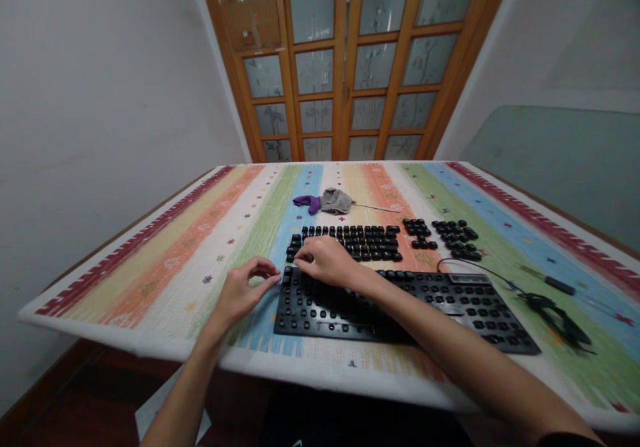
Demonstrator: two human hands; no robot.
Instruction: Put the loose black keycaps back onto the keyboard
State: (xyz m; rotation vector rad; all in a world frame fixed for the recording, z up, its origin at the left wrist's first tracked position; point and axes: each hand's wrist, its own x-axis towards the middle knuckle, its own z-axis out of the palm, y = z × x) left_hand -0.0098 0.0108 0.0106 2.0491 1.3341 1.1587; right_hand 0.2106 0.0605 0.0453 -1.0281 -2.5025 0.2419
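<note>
A black keyboard (pixel 345 317) lies near the front of the table, many of its key positions bare. Some keycaps sit along its top row. My right hand (pixel 327 260) is over the keyboard's upper left, thumb and fingers pinched together; whatever is between the tips is hidden. Just left of the keyboard's top corner is my left hand (pixel 243 290), fingers curled, with thumb and fingertips brought together by the edge; what they hold, if anything, is too small to tell. Behind the keyboard, loose black keycaps (pixel 373 241) lie in rows, partly covered by my right hand.
Farther back rests a grey and purple cloth (pixel 335 201) beside a thin metal rod (pixel 377 207). More keycaps (pixel 455 237) lie at the back right. On the right are a coiled black cable (pixel 555 317) and a dark-handled tool (pixel 559 285). A striped tablecloth (pixel 200 233) covers the table.
</note>
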